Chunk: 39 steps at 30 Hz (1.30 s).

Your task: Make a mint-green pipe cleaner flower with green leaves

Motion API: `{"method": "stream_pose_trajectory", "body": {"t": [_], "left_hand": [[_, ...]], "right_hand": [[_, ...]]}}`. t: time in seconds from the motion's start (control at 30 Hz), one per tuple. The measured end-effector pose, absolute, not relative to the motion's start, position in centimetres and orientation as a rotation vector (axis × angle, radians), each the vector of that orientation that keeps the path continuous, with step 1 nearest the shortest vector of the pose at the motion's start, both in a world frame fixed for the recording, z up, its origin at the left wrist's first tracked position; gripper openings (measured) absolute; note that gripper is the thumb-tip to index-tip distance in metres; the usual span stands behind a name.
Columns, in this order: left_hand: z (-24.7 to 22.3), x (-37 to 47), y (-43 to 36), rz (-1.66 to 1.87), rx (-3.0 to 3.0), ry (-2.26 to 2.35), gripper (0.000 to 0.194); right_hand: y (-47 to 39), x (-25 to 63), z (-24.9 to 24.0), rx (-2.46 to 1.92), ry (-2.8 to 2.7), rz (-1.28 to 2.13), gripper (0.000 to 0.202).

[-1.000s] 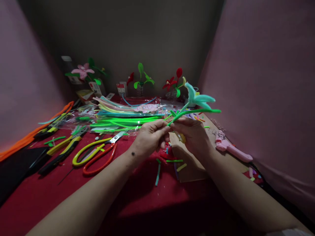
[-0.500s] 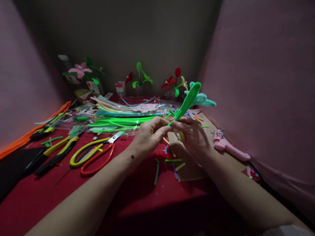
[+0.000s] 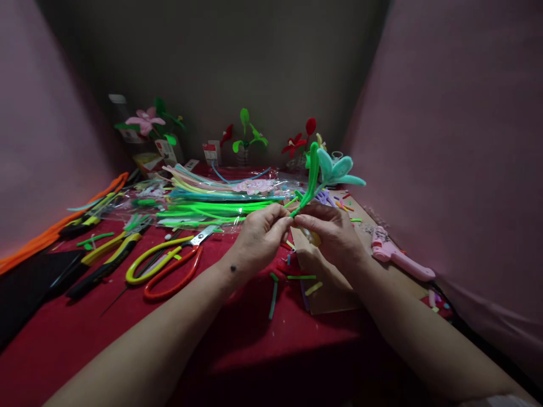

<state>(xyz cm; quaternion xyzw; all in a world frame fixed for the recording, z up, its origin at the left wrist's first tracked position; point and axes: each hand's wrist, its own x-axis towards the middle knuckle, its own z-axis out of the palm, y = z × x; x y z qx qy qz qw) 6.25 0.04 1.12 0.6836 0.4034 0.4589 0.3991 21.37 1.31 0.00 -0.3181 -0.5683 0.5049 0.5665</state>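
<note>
Toward the front edge of the red tabletop (image 3: pixel 237 339), we list loose fuzzy offcuts (image 3: pixel 273 299); left of them, scissors (image 3: pixel 197 241). Above the middle, we enter the left hand (image 3: pixel 261 237) and right hand (image 3: pixel 337 234), fingertips pinched together on the green stem (image 3: pixel 299 210) of a pale-blue flower (image 3: pixel 341 167), green leaf (image 3: pixel 313 169) beside it. Beyond, green pipe cleaners (image 3: pixel 212 209); near the far edge, a pink flower (image 3: pixel 146 122).

flower (image 3: pixel 340 168): turquoise | leaf (image 3: pixel 313 169): bright green | tablecloth (image 3: pixel 254 333): red | scissor handles (image 3: pixel 178 242): yellow, red | pliers grips (image 3: pixel 115 258): yellow-black

Dim grey wall (image 3: pixel 229 56), pink sides (image 3: pixel 458 113), red tabletop (image 3: pixel 246 322)
</note>
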Motion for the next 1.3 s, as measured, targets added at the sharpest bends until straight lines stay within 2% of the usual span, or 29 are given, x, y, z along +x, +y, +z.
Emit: {"method": "stream_pose_trajectory", "body": {"t": [0.2, 0.33, 0.47, 0.57, 0.63, 0.77, 0.93, 1.03, 1.2, 1.3], "left_hand": [[1.8, 5.8, -0.4, 0.937, 1.383, 0.693, 0.021], [2.0, 5.4, -0.1, 0.775, 1.311, 0.501, 0.017], [1.5, 5.8, 0.0, 1.032, 1.744, 0.85, 0.017], [0.6, 6.2, -0.1, 1.313, 2.189, 1.103, 0.008], [0.3, 6.3, -0.1, 1.393, 2.293, 1.14, 0.01], [1.1, 6.1, -0.2, 1.284, 1.95, 1.066, 0.02], [2.3, 5.9, -0.3, 1.102, 1.437, 0.833, 0.015], [2.1, 5.8, -0.2, 1.035, 1.294, 0.684, 0.013], [1.1, 5.7, 0.0, 0.83, 1.119, 0.424, 0.013], [1.1, 5.7, 0.1, 0.779, 1.143, 0.424, 0.016]], "right_hand": [[1.7, 21.9, 0.5, -0.602, -1.353, 1.382, 0.015], [1.1, 21.4, 0.7, -0.535, -1.21, 1.381, 0.015], [0.9, 21.1, 0.4, -0.686, -1.208, 1.243, 0.005], [1.1, 21.2, -0.1, -0.797, -1.257, 1.161, 0.009], [1.2, 21.3, -0.3, -0.819, -1.288, 1.131, 0.009], [1.2, 21.6, -0.1, -0.8, -1.351, 1.162, 0.01], [0.9, 21.7, 0.4, -0.716, -1.358, 1.25, 0.011], [1.0, 21.6, 0.4, -0.672, -1.291, 1.298, 0.005], [1.2, 21.4, 0.3, -0.54, -1.191, 1.474, 0.017], [1.2, 21.4, 0.2, -0.538, -1.18, 1.454, 0.014]]}}
